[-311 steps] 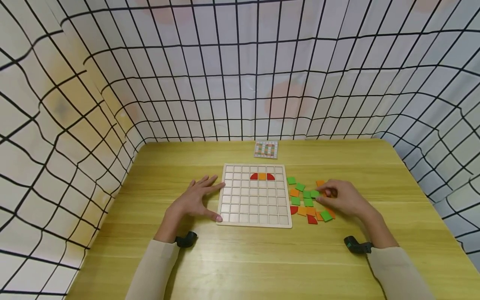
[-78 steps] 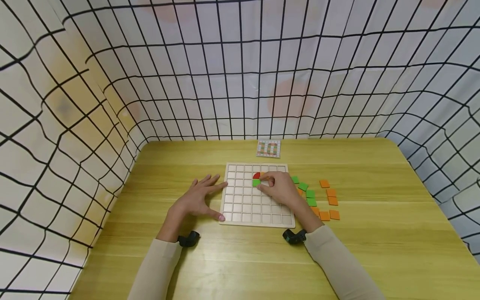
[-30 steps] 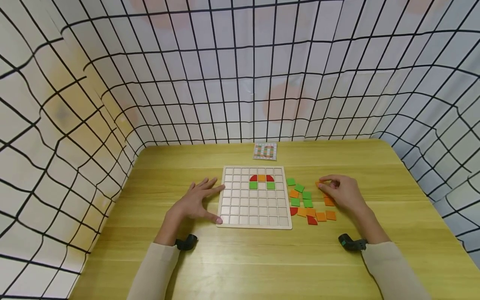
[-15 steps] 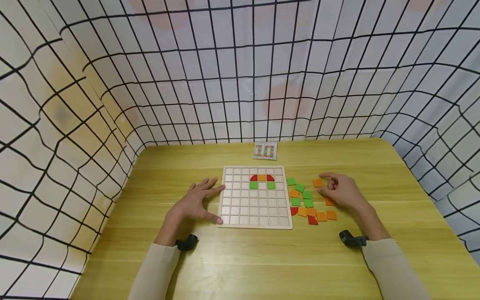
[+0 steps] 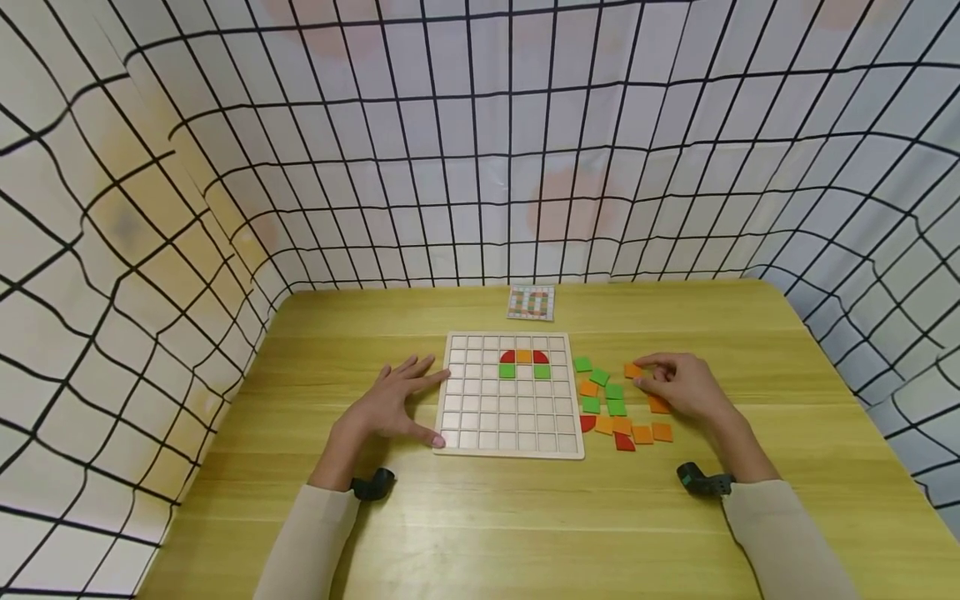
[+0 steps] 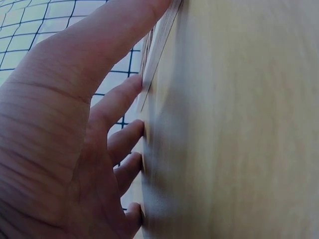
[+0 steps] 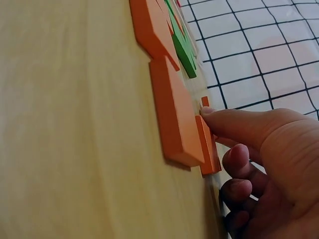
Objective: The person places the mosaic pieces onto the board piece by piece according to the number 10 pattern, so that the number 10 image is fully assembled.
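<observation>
My left hand point(image 5: 388, 402) lies spread on the table, its thumb at the near left corner of the wooden grid board point(image 5: 510, 417) and its index finger at the left edge. Near the board's top, a row has a red quarter-round piece point(image 5: 507, 357), an orange square point(image 5: 524, 357) and another red quarter-round. Below the two red ones sit green squares point(image 5: 507, 372). Right of the board, my right hand point(image 5: 686, 387) pinches the edge of an orange tile point(image 5: 632, 371) between thumb and index finger. In the right wrist view, the thumb point(image 7: 234, 124) hides most of that tile.
Loose green tiles point(image 5: 615, 392), orange tiles point(image 5: 642, 434) and red quarter-rounds point(image 5: 625, 442) are scattered between board and right hand. A small printed pattern card point(image 5: 531, 302) lies behind the board. A grid-patterned cloth point(image 5: 495, 192) surrounds the wooden table point(image 5: 480, 517).
Since the oldest frame, two green squares have come onto the board below the red pieces. My right hand has returned from the board to the orange tiles; the left stays put.
</observation>
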{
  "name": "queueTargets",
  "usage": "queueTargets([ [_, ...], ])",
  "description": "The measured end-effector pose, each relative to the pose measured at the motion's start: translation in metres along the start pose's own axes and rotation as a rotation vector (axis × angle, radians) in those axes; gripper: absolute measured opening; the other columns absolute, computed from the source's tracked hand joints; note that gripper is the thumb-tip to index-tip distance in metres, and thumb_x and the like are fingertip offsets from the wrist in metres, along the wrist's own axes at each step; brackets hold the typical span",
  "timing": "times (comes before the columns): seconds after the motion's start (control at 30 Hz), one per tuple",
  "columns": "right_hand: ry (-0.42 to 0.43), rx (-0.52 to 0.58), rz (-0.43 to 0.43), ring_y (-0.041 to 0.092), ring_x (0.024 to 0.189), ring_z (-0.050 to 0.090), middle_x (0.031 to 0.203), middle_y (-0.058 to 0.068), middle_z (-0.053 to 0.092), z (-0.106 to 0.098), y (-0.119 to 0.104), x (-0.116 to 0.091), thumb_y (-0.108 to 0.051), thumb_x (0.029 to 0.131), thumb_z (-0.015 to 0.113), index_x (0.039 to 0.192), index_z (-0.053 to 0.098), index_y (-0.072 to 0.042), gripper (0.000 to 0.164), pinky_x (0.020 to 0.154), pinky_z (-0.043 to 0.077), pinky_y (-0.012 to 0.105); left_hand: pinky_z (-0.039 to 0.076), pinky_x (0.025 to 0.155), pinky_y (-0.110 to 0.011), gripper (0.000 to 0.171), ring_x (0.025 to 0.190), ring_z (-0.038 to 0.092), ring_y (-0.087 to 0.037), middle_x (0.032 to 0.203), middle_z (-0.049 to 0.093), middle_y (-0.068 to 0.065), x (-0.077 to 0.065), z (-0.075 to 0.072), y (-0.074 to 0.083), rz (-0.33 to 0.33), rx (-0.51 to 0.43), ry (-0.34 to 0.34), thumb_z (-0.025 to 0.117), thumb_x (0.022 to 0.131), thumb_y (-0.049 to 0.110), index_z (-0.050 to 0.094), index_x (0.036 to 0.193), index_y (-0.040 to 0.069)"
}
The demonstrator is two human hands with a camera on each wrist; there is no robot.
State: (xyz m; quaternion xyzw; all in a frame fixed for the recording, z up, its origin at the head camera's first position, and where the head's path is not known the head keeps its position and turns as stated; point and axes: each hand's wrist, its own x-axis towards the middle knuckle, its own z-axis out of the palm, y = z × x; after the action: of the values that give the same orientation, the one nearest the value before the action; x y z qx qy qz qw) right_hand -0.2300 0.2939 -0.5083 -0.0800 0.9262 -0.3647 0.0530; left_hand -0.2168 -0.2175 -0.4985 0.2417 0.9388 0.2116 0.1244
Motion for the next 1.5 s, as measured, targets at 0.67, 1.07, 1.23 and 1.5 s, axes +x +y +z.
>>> queueTargets([
  [0.67,0.006,0.018,-0.043,0.015,0.063,0.044,0.073,0.002,0.051,0.016,-0.025,0.007,-0.031,0.099,0.072,0.125,0.07,-0.005,0.037,0.059,0.037,0.027,0.002,0.125,-0.07,0.115,0.161,0.009,-0.037,0.174,0.018,-0.005,-0.001,-0.001,0.0,0.004,0.01,0.003,0.085,0.063,0.075,0.038,0.16,0.035],
  [1.07,-0.031,0.043,-0.063,0.018,0.065,0.046,0.073,0.001,0.05,0.036,-0.049,0.011,-0.034,0.097,0.073,0.125,0.07,-0.011,0.036,0.063,0.039,0.029,0.001,0.126,-0.069,0.115,0.161,0.009,-0.036,0.174,0.018,-0.004,0.0,0.001,-0.001,0.002,0.0,0.004,0.085,0.063,0.075,0.038,0.16,0.036],
  [1.23,-0.05,0.073,-0.102,0.015,0.06,0.042,0.071,0.001,0.049,0.045,-0.059,0.014,-0.033,0.097,0.074,0.123,0.071,-0.013,0.033,0.058,0.037,0.026,0.002,0.126,-0.069,0.114,0.161,0.009,-0.035,0.174,0.018,-0.004,0.0,0.0,0.0,-0.004,0.0,0.002,0.086,0.063,0.075,0.039,0.16,0.036],
  [1.5,-0.089,0.086,-0.136,0.013,0.057,0.039,0.067,-0.001,0.049,0.059,-0.077,0.017,-0.026,0.095,0.077,0.12,0.074,-0.014,0.028,0.055,0.033,0.024,0.001,0.126,-0.068,0.114,0.162,0.008,-0.035,0.173,0.018,-0.004,-0.001,-0.001,0.001,-0.003,-0.008,0.004,0.086,0.062,0.074,0.04,0.159,0.035],
])
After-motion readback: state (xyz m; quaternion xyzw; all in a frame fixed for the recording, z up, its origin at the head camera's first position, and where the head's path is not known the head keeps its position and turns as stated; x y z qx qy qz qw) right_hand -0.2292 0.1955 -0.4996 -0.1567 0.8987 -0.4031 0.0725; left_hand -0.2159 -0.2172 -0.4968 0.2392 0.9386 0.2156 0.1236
